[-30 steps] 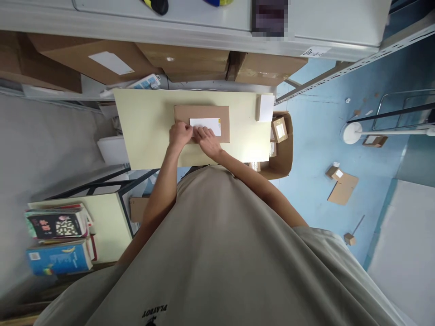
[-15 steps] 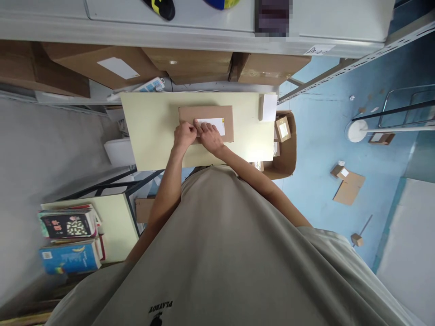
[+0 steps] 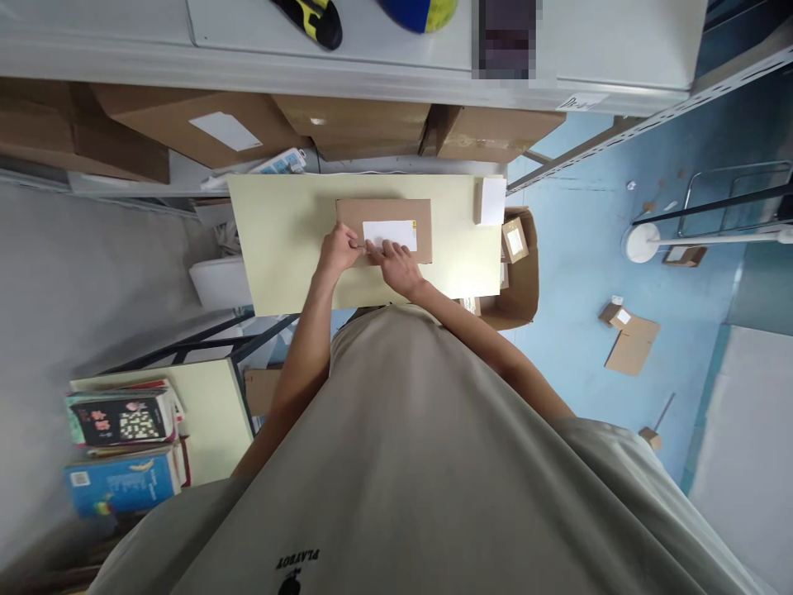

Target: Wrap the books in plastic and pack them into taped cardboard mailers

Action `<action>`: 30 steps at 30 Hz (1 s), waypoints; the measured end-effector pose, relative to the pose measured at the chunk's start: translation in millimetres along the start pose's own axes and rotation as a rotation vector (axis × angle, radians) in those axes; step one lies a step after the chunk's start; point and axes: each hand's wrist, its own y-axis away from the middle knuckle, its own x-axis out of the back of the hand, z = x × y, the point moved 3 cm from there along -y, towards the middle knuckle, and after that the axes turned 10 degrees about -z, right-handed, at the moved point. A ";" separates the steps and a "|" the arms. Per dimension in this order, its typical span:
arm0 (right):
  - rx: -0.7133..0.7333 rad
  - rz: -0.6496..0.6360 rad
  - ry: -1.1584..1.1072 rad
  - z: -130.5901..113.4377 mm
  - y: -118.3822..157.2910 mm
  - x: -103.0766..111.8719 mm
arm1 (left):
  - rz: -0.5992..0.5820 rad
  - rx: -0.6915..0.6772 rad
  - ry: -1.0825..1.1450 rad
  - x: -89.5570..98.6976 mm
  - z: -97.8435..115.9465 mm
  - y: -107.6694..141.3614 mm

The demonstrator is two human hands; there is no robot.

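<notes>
A flat brown cardboard box [image 3: 350,211] lies on the pale yellow table with a white label [image 3: 389,232] on its top, a small yellow mark at the label's right end. My left hand [image 3: 338,250] is at the box's near left part, thumb and fingers pinched together beside the label's lower left corner. What they pinch, if anything, is too small to make out. My right hand [image 3: 397,266] lies over the box's near edge, its fingers extended, slightly bent, on the label's lower edge. The fingertips of both hands almost meet.
The pale yellow tabletop [image 3: 285,248] carries a white box [image 3: 491,202] at its far right. Right of it stands an open carton [image 3: 526,285] holding small parcels. Behind is a shelf [image 3: 372,78] with large cartons below. Books [image 3: 127,479] lie on a side table at left.
My right hand has slid towards me, off the middle of the label, so more of it shows. My left hand stays pinched at the box's left side. The view has shifted slightly.
</notes>
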 end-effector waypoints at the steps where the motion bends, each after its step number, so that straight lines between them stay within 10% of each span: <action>1: 0.004 -0.002 0.002 2.7 8.3 -4.0 | -0.008 -0.016 0.005 -0.6 -1.7 0.4; 10: -0.324 0.166 -0.077 46.6 45.3 -14.4 | 0.020 -0.089 0.004 -10.8 -2.1 3.6; 15: -0.550 0.472 -0.471 94.0 79.1 -38.4 | 0.183 -0.117 0.203 -5.7 -43.9 18.3; 23: -0.419 0.406 -1.162 98.0 69.1 -85.6 | -0.005 -0.048 0.291 -31.9 -89.7 44.5; 30: -0.291 0.658 -1.197 99.4 94.9 -38.4 | 0.108 -0.294 0.232 -1.7 -54.7 65.7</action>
